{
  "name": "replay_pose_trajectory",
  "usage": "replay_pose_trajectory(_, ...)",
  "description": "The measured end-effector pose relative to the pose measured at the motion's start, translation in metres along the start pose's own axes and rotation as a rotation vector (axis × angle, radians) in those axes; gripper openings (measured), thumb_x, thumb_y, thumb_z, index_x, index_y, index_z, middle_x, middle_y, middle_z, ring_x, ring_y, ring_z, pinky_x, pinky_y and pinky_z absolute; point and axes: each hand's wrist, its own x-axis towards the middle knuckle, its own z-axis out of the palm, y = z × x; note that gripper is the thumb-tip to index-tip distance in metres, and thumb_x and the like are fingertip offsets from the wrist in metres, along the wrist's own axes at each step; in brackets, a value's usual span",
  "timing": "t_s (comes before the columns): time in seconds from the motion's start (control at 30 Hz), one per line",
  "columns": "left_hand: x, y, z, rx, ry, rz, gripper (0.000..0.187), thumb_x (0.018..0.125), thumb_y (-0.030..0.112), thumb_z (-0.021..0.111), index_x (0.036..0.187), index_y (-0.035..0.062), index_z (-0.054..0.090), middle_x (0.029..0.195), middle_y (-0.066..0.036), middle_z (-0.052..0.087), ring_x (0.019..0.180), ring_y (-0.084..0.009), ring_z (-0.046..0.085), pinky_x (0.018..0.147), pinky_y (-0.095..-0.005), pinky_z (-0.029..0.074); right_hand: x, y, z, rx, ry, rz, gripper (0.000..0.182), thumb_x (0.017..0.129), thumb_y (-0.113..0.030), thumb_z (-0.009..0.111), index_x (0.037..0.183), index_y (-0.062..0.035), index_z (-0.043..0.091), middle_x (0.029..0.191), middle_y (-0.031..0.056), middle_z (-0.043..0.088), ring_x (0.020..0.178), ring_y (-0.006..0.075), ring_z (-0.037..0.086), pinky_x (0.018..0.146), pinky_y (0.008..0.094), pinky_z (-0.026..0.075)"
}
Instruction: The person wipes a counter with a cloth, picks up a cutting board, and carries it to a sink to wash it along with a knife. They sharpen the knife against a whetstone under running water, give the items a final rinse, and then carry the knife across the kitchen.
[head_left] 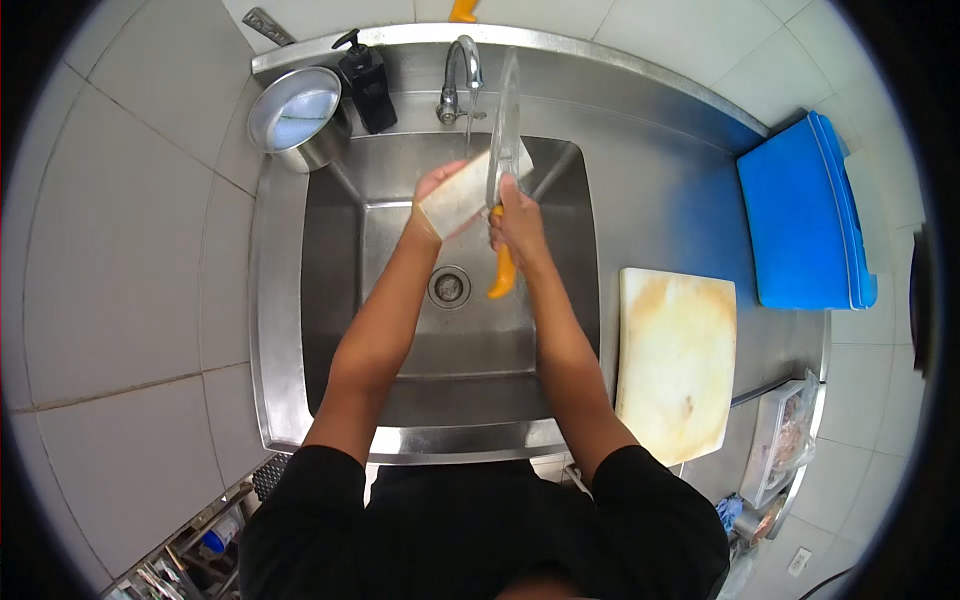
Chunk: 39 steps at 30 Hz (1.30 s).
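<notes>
My right hand (517,222) is closed around the yellow-orange handle of a large knife (508,110), its broad blade pointing up past the faucet. In my left hand (432,190) is a flat, whitish rectangular block (462,198), held at a slant over the basin; its exact kind does not show. The blade overlaps the block's right part in this view. Both hands are above the steel sink (400,330), near its back. A thin stream of water runs from the curved faucet (463,70) just behind the block.
A steel pot (322,152) and a black pump bottle (368,88) stand at the sink's back left. To the right lies a stained white cutting board (677,360), with a blue box (803,220) behind it. A tray with a plastic bag (785,435) sits at lower right.
</notes>
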Motion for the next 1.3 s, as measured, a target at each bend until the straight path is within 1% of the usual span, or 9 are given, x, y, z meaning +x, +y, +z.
replay_pose_trajectory(0.27,-0.002,0.026,0.046,0.106,0.066,-0.009,0.046,0.088,0.019,0.04,0.124,-0.0093,0.046,0.122,-0.025,0.053,0.111,-0.0391,0.053,0.098,-0.0464,0.043,-0.092,0.032,-0.014,-0.344,-0.147,0.223,0.048,0.092,-0.049,0.047,0.072,-0.0063,0.05,0.047,0.0008,0.045,0.036,0.0117,0.044,0.035,0.0256,0.035)
replay_pose_trajectory(0.37,-0.013,0.003,0.016,-0.052,-0.16,-0.058,0.044,0.089,0.02,0.039,0.123,-0.0053,0.049,0.12,-0.022,0.056,0.109,-0.0334,0.056,0.098,-0.0496,0.042,-0.021,0.006,-0.017,-0.205,-0.075,0.027,0.05,0.091,-0.051,0.048,0.074,-0.0038,0.051,0.05,0.0022,0.047,0.037,0.0122,0.045,0.035,0.0271,0.035)
replay_pose_trajectory(0.5,-0.001,0.01,0.017,0.061,0.153,-0.088,0.044,0.092,0.024,0.037,0.12,-0.0062,0.051,0.113,-0.02,0.061,0.105,-0.0309,0.059,0.097,-0.0481,0.042,-0.004,-0.005,0.008,0.213,0.102,-0.014,0.049,0.091,-0.051,0.048,0.078,-0.0037,0.049,0.051,0.0023,0.046,0.037,0.0127,0.044,0.036,0.027,0.036)
replay_pose_trajectory(0.57,0.001,0.02,0.027,-0.101,0.016,-0.221,0.047,0.092,0.024,0.035,0.125,-0.0083,0.046,0.121,-0.022,0.055,0.111,-0.0341,0.055,0.101,-0.0485,0.038,-0.044,0.01,0.003,-0.088,-0.087,0.087,0.048,0.091,-0.051,0.048,0.082,-0.0042,0.049,0.05,0.0016,0.045,0.036,0.012,0.043,0.036,0.0266,0.035)
replay_pose_trajectory(0.73,-0.006,0.019,0.034,0.092,0.137,0.015,0.051,0.091,0.022,0.034,0.131,-0.01,0.038,0.126,-0.026,0.05,0.113,-0.0384,0.052,0.1,-0.0479,0.04,-0.095,0.036,-0.026,-0.305,-0.207,0.241,0.048,0.091,-0.052,0.048,0.079,-0.0054,0.05,0.051,0.0023,0.046,0.037,0.0114,0.044,0.035,0.0269,0.035)
replay_pose_trajectory(0.87,-0.009,0.002,-0.018,0.071,0.074,-0.05,0.05,0.09,0.023,0.036,0.127,-0.0102,0.042,0.124,-0.026,0.051,0.113,-0.0408,0.051,0.1,-0.0477,0.04,-0.007,0.007,-0.018,0.011,0.028,-0.051,0.047,0.092,-0.05,0.045,0.076,-0.0053,0.048,0.051,0.0029,0.047,0.036,0.0133,0.045,0.034,0.0279,0.035)
replay_pose_trajectory(0.97,0.002,0.008,-0.021,0.059,0.044,-0.051,0.049,0.09,0.023,0.036,0.125,-0.0105,0.044,0.12,-0.026,0.054,0.107,-0.0414,0.055,0.099,-0.0478,0.041,-0.003,0.006,-0.002,0.258,0.063,0.03,0.047,0.093,-0.048,0.044,0.075,-0.0053,0.048,0.05,0.0033,0.046,0.036,0.0138,0.046,0.034,0.0283,0.036)
replay_pose_trajectory(1.13,0.005,0.03,0.042,0.146,0.207,0.033,0.052,0.087,0.025,0.042,0.127,-0.0088,0.043,0.126,-0.026,0.049,0.115,-0.0396,0.05,0.103,-0.0473,0.037,-0.098,0.031,-0.032,-0.216,-0.298,0.302,0.047,0.094,-0.049,0.043,0.073,-0.0072,0.048,0.049,0.0021,0.045,0.036,0.0126,0.043,0.035,0.0273,0.036)
replay_pose_trajectory(1.3,-0.005,0.012,0.01,-0.048,0.005,-0.163,0.054,0.089,0.027,0.04,0.129,-0.0105,0.04,0.131,-0.026,0.044,0.119,-0.0411,0.046,0.105,-0.0494,0.033,-0.022,0.005,-0.03,-0.1,-0.057,0.018,0.046,0.094,-0.047,0.043,0.079,-0.005,0.052,0.049,0.0019,0.045,0.036,0.0117,0.044,0.035,0.0267,0.034)
